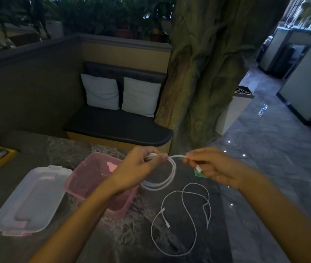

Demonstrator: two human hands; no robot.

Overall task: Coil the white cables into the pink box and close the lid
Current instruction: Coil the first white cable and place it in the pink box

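Head view shows your left hand (141, 166) raised above the pink box (94, 179), its grip curled round the gathered loops of a white cable (171, 175), which hang down from your fist in a small coil just beside the box's right wall. Your right hand (213, 168) is near it, at the same height, its grip pinching the free end of that same cable between thumb and fingertips, with the white plug (198, 168) showing below your fingers. A short stretch of cable arches between your two hands. The pink box stands open on the dark marbled table (113, 234), and its clear lid (31, 200) lies flat on the table just to the left of it. A second white cable (183, 221) lies loose on the table below your right hand, spread in wide uneven loops with both small plugs near the middle, apart from the box.
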